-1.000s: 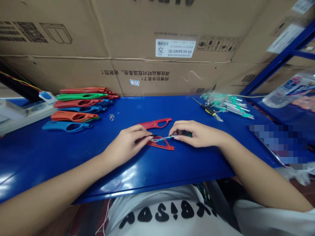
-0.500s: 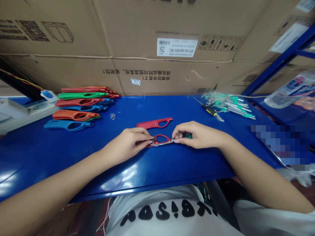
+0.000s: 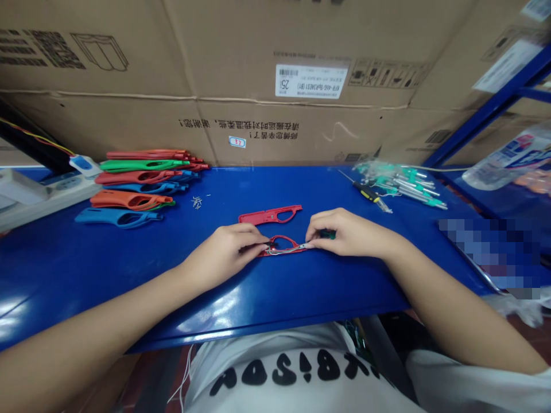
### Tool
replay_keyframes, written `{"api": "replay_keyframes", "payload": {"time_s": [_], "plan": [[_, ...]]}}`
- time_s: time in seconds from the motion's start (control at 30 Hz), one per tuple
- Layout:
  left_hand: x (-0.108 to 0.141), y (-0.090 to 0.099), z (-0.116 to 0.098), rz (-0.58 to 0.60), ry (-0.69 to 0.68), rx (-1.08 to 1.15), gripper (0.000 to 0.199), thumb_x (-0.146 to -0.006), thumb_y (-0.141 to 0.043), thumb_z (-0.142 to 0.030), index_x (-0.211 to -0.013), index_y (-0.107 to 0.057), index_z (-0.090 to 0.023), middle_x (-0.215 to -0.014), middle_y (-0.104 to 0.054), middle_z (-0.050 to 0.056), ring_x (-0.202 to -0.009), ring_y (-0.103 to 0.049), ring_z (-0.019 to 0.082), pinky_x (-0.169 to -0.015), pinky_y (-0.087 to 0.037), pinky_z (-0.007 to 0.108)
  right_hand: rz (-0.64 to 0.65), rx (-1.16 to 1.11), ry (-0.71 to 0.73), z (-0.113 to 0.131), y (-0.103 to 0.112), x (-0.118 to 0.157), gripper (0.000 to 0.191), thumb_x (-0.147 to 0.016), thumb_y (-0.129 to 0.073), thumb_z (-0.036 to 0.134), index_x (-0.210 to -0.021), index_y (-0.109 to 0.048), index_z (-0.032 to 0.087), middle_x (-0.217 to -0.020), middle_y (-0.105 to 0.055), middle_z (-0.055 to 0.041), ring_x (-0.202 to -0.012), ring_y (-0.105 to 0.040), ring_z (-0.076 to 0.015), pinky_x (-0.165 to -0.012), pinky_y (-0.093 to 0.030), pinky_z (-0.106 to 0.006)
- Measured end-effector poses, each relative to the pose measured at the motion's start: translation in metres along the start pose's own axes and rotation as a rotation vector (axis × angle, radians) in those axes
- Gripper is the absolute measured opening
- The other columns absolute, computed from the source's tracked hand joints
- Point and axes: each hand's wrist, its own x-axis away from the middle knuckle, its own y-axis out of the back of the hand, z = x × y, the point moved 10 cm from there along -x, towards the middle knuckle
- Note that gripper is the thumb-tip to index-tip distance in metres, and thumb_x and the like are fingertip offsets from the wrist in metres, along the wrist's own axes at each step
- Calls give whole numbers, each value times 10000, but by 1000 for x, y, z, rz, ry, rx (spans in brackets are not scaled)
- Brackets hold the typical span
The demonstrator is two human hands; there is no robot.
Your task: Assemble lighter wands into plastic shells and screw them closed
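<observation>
A red plastic half shell of a lighter-like handle (image 3: 283,237), with an oval finger hole, lies between my hands. My left hand (image 3: 230,249) is closed at its wide end, its thumb and fingers pinching the shell and a small dark part. Thin pale wires run along the shell's near side. At the narrow tip, my right hand (image 3: 340,232) is closed in a pinch on the end of a thin metal rod; a green piece (image 3: 328,234) shows under its fingers. The matching red half shell (image 3: 271,215) lies just behind, touched by neither hand.
Red, green, orange and blue handle shells (image 3: 129,198) are stacked at left beside a power strip (image 3: 51,201). Small screws (image 3: 197,202) lie near them. A yellow-black screwdriver (image 3: 365,192) and metal rods with green ends (image 3: 408,186) lie back right. Cardboard (image 3: 241,115) stands behind.
My right hand has shifted slightly to the right and up, and more of the metal end at the shell's tip shows. My left hand stays at the shell's wide end.
</observation>
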Motion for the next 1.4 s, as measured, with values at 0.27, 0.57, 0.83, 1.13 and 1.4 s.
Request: {"api": "replay_keyframes", "payload": {"time_s": [0.27, 0.57, 0.83, 1.13, 1.4], "plan": [[-1, 2, 0, -28, 23, 5, 174, -963, -597, -201, -1037, -751, -166, -945, -741, 65, -851, -708, 177, -777, -580, 301, 1, 190, 30, 4, -5, -2, 130, -924, -644, 240, -887, -763, 203, -915, -725, -49, -849, -653, -186, -734, -449, -299], [-2, 0, 2, -35, 37, -6, 164, -961, -603, -192, -1025, -747, -148, -936, -740, 64, -852, -700, 176, -780, -566, 295, 20, 438, -4, 10, -9, -1, 187, -966, -579, 232, -867, -730, 181, -902, -691, -48, -831, -626, -174, -673, -368, -276], [-1, 0, 2, -34, 49, -11, 171, -962, -590, -179, -1027, -744, -147, -940, -736, 63, -863, -703, 180, -793, -567, 303, 141, 557, -71, 19, -18, 0, 258, -998, -513, 194, -839, -711, 148, -855, -661, -53, -707, -560, -138, -614, -275, -285], [0, -1, 4, -44, 50, 3, 175, -966, -591, -192, -1030, -747, -144, -936, -734, 64, -855, -697, 176, -789, -566, 305, 143, 582, -55, 19, -20, 1, 265, -1010, -500, 211, -839, -692, 146, -850, -645, -47, -684, -532, -129, -607, -252, -298], [-1, 0, 2, -56, 50, -5, 165, -961, -598, -186, -1015, -750, -151, -920, -733, 61, -831, -699, 175, -764, -566, 296, 123, 546, -18, 21, -18, 1, 284, -1010, -505, 222, -804, -682, 140, -828, -629, -44, -692, -533, -132, -618, -280, -286]]}}
